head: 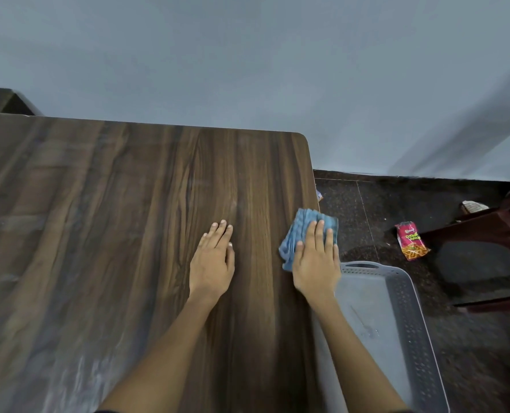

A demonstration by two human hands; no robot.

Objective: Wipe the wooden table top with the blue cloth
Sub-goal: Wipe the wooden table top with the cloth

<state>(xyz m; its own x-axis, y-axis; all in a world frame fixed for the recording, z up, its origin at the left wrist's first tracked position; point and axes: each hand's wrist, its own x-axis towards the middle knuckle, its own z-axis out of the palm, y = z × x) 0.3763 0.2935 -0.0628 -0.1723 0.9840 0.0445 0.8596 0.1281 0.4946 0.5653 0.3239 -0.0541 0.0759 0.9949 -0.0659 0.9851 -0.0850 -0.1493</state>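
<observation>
Cloth (304, 231) placement first: the blue rag sits right at the desk's (128, 219) right-hand edge, with a corner of it poking out past the rim, and the right hand (316, 263) lies flat on top of it. The fingers (319, 234) there are straight and a little spread, pressing down instead of gripping, which makes sense for wiping since a flat palm keeps more fabric against the wood. The left hand (213, 260) rests bare on the desk just beside it, fingers straight and close together, holding nothing; best guess is it's there to brace the person while they lean over. A grey plastic basket (408, 323) sits below the desk edge right under the right wrist, so pushing crumbs off that side would probably drop them into it, though whether that's the plan can't be told. There's a pale dusty smear at the near-left part of the desk, so that area looks like it's not done yet. On the dark floor (367, 210) off to the right there's a red snack packet (411, 241) next to a dark wooden chair (486, 225), well apart from the cloth.
</observation>
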